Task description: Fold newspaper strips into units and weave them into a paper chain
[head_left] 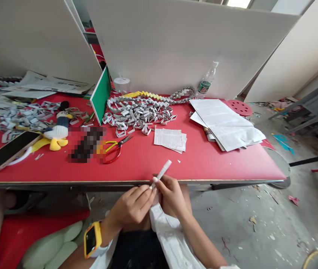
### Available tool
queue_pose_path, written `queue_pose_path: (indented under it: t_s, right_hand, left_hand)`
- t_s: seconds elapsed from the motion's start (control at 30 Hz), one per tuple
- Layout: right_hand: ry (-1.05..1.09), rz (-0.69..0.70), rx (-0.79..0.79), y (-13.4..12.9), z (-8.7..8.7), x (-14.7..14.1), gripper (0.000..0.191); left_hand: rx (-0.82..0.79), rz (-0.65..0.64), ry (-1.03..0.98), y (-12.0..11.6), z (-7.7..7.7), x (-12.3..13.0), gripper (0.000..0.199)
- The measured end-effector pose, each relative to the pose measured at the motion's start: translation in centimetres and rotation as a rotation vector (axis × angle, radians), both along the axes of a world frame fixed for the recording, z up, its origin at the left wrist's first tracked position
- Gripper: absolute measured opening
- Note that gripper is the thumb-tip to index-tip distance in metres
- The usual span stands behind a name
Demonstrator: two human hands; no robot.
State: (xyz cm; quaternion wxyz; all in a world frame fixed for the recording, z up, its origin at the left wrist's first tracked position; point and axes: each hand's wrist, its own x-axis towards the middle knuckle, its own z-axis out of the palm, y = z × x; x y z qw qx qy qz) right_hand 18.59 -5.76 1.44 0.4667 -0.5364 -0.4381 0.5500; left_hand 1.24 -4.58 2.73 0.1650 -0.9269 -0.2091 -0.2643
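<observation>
Well out to the left of the left hand [133, 204], a phone [10, 150] lies flat, with a plush toy [60, 130] just past it, both off to the side and so out of the fingers' way. Nearer, the green board [101, 98] stands on edge ahead and to the left of that hand, seemingly as a divider between two piles. The scissors [114, 150] lie just beyond the hand, blades slightly apart, probably kept there for easy reach. The left hand pinches the lower end of the paper strip [165, 168], apparently to steady it; straight ahead is the heap of folded paper pieces [140, 112]. The right hand [172, 196] closes thumb and fingers higher on the strip, whose free end points up over the table's edge, likely leaving the folds to the fingertips. Ahead of the right hand lie the printed slips [170, 138], loosely stacked and handy. Farther right, the large sheets [227, 125] overlap flat, with the bottle [207, 83] behind them, leaning near the panel.
</observation>
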Motion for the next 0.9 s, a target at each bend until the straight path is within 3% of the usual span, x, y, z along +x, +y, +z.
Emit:
queue_pose_path:
  t_s: [0.13,0.27,0.37,0.47,0.6,0.73,0.9]
  right_hand:
    - [0.421,0.035,-0.162,1.4,0.8,0.1,0.034]
    - [0.58,0.19,-0.2,1.5,1.2,0.5,0.029]
    - [0.594,0.138,-0.179,1.7,1.1,0.4,0.024]
    - [0.582,-0.002,-0.142,2.3,1.1,0.2,0.019]
    - [0.434,-0.16,-0.044,2.9,1.2,0.1,0.017]
    - [0.341,-0.179,0.02,2.7,1.5,0.1,0.018]
    - [0.348,-0.144,0.069,1.7,2.1,0.1,0.024]
  left_hand:
    - [-0.065,-0.096,0.01,0.1,1.0,0.1,0.03]
    - [-0.206,-0.085,-0.114,1.9,1.0,-0.5,0.028]
    - [-0.381,-0.122,-0.243,2.9,0.9,-0.4,0.026]
    - [-0.531,-0.121,-0.326,3.2,0.8,0.3,0.022]
    - [-0.643,0.08,-0.402,3.2,0.3,1.5,0.014]
    - [-0.77,0.25,-0.396,3.3,0.1,2.2,0.012]
    - [-0.737,0.248,-0.368,3.7,0.8,2.1,0.011]
